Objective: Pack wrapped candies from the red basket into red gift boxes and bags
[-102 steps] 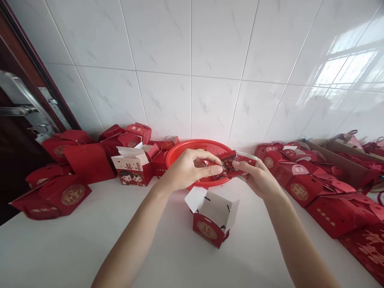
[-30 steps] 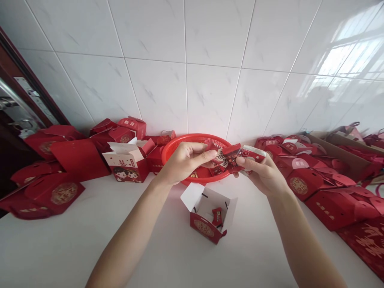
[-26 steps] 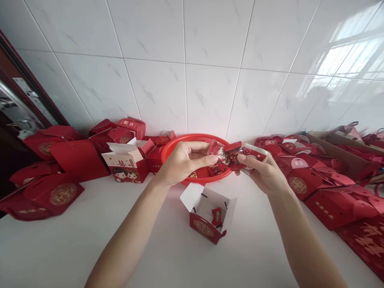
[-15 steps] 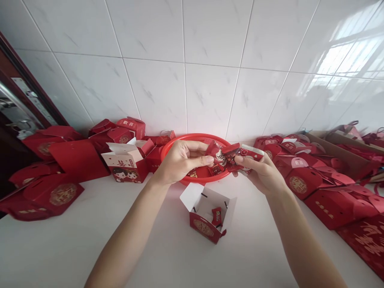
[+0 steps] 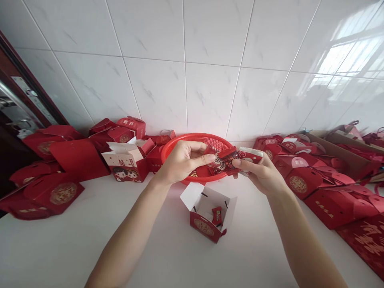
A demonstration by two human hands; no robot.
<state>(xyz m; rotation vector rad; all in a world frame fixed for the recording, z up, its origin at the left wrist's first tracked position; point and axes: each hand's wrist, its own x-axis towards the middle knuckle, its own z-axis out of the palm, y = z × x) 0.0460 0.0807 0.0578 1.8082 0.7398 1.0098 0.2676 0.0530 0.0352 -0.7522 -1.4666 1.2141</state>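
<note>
Over the red plastic basket (image 5: 198, 136), my two hands are close together. My left hand (image 5: 183, 162) is closed, thumb and fingers pinching a red wrapped candy (image 5: 218, 163) with white lettering. In my right hand (image 5: 261, 170) are several wrapped candies, among them a dark red one (image 5: 230, 160) and a red-and-white packet (image 5: 250, 154). More red wrappers lie in the basket, partly hidden by my hands. Below stands an open red gift box (image 5: 205, 226) with a white inside; a small red candy (image 5: 217, 216) rests in it.
Red gift boxes (image 5: 66, 192) line the left side, beside an open box with two cartoon faces (image 5: 126, 172). Along the right are many more red boxes (image 5: 300, 180) and a cardboard carton (image 5: 327, 150). A white tiled wall (image 5: 210, 96) rises behind the white table (image 5: 156, 248).
The candy in my left hand has shifted slightly down and turned against those in my right hand. The open box below has stayed put.
</note>
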